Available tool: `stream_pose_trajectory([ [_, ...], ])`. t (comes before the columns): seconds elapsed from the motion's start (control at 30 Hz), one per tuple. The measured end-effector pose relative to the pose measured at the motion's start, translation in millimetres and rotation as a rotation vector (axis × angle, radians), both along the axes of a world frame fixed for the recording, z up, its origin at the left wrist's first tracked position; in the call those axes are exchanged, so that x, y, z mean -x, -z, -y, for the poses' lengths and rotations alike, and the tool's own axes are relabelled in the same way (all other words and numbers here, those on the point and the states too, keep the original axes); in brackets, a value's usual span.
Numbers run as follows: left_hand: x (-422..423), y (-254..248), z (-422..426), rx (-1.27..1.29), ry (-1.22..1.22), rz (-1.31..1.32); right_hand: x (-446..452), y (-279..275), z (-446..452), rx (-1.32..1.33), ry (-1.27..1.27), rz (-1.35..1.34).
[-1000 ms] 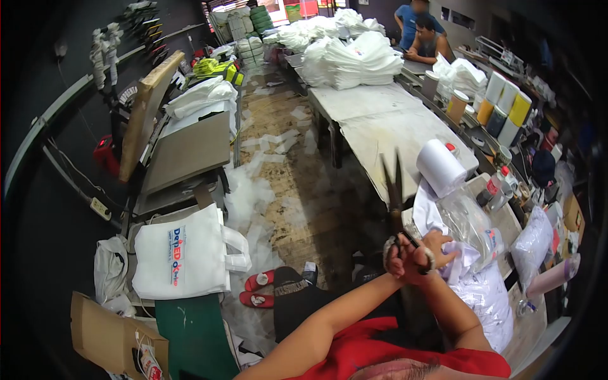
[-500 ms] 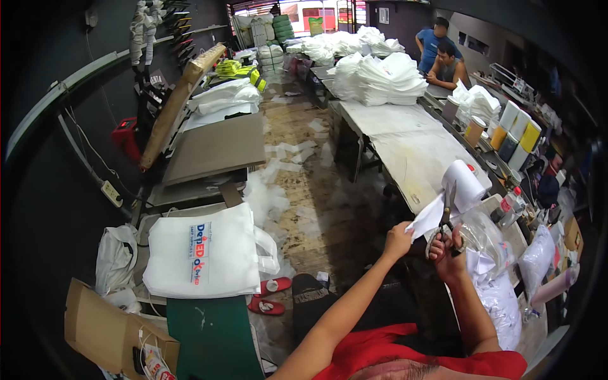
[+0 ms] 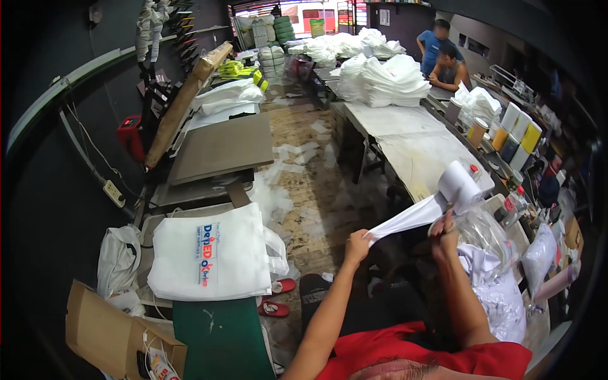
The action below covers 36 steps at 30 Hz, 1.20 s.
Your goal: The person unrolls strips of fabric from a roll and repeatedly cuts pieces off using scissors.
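Head view shows the left hand (image 3: 358, 247) pinching the end of a white strip (image 3: 408, 218) stretched from the roll (image 3: 457, 182) just beyond the right hand (image 3: 444, 234), whose grip is too blurry to tell, and an even pull should help the strip stay flat.

Tally by kind. Bare hands of the wearer: two, left hand (image 3: 358, 248) and right hand (image 3: 446, 233). White cylindrical roll of smooth sheeting (image 3: 457, 180): one. Flat red slippers (image 3: 274, 309): two. Other people (image 3: 432, 50): two. White fabric bag with red-and-blue print (image 3: 171, 253): one uppermost; number beneath cannot be told. Open brown cardboard box (image 3: 95, 329), lower left: one. Dark green flat panel (image 3: 221, 335): one. Large grey-brown rectangular board (image 3: 221, 147): one. White wall-mounted power strip (image 3: 114, 193): one.
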<state>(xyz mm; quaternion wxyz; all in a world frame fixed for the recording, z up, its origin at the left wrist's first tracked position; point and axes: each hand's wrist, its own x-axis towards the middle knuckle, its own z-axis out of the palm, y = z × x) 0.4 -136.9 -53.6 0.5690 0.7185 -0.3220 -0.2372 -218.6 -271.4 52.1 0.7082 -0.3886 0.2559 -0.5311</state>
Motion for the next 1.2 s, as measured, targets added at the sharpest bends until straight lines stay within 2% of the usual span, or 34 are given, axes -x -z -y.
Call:
stream_pose_trajectory([
  [0.03, -8.6, 21.3, 1.6, -0.001, -0.021, 0.016, 2.7, -2.4, 20.2, -0.073, 0.035, 0.088],
  [0.1, -15.8, 13.8, -20.4, 0.019, -0.098, -0.058, 6.2, 3.6, 53.6, -0.152, 0.089, 0.183],
  [0.13, -22.6, 30.1, -20.6, 0.066, -0.118, -0.125, 9.7, 19.0, 69.1, -0.094, 0.07, 0.28],
  [0.17, -32.0, 43.1, -23.7, 0.027, -0.105, -0.082, 20.4, 28.3, 78.4, -0.035, 0.062, 0.373],
  [0.2, -34.5, 44.0, -29.5, 0.012, -0.151, 0.081, 23.5, 27.6, 71.1, -0.064, 0.058, 0.279],
  [0.23, -34.2, 40.0, -32.7, -0.016, -0.178, 0.006, 20.7, 23.6, 51.1, -0.109, 0.073, 0.18],
  [0.27, -54.6, 80.4, -22.0, -0.057, -0.128, -0.058, 19.8, 14.1, 25.3, -0.078, 0.048, 0.071],
  [0.3, -58.2, 77.5, -25.4, 0.02, -0.046, -0.099, 16.3, -2.8, -1.1, -0.138, -0.026, 0.05],
  [0.33, -34.7, 23.7, -33.9, 0.112, -0.071, -0.276, 17.5, -10.3, -18.7, -0.171, -0.119, -0.036],
  [0.37, -35.9, 15.0, -35.6, 0.059, -0.039, -0.215, 17.6, -15.7, -26.5, -0.195, -0.231, -0.111],
  [0.43, -40.8, 23.1, -34.6, 0.061, -0.004, -0.226, 18.0, -20.1, -28.2, -0.308, -0.421, -0.071],
  [0.57, -42.1, 22.1, -42.7, 0.057, -0.095, -0.196, 12.4, -7.8, 27.3, -0.304, 0.05, 0.057],
  [0.63, -39.5, 14.2, -48.1, 0.136, -0.183, -0.26, 18.1, -15.5, 32.5, -0.297, 0.067, 0.08],
  [0.73, -35.1, 1.6, -62.1, 0.055, -0.253, -0.266, 24.1, -21.6, 31.8, -0.289, 0.054, 0.084],
  [0.8, -46.4, 21.0, -67.3, -0.026, -0.179, -0.179, 31.6, -21.7, 23.1, -0.266, -0.051, -0.024],
  [0.87, -45.9, 48.3, -67.5, 0.094, -0.185, -0.142, 40.9, -11.8, 10.0, -0.213, -0.243, -0.132],
  [0.93, -37.8, 29.3, -75.8, 0.022, -0.129, -0.088, 50.8, -14.8, -13.9, -0.173, -0.48, -0.247],
  [0.97, -29.3, 12.5, -80.0, 0.036, -0.153, -0.32, 55.8, -15.7, -26.1, -0.157, -0.597, -0.328],
  [1.0, -25.7, 0.3, -85.8, 0.036, -0.136, -0.209, 62.3, -16.7, -35.4, 0.019, -0.815, -0.378],
  [1.03, -30.7, 9.7, -87.2, 0.045, -0.088, -0.236, 68.8, -15.1, -42.4, 0.204, -1.007, -0.405],
  [1.17, -20.3, -16.8, -97.8, 0.118, -0.014, -0.403, 90.9, -2.9, -69.1, 0.07, -1.246, -0.588],
  [1.2, -15.1, -32.8, -101.1, 0.09, 0.014, -0.429, 84.4, -2.3, -72.8, 0.191, -1.394, -0.667],
])
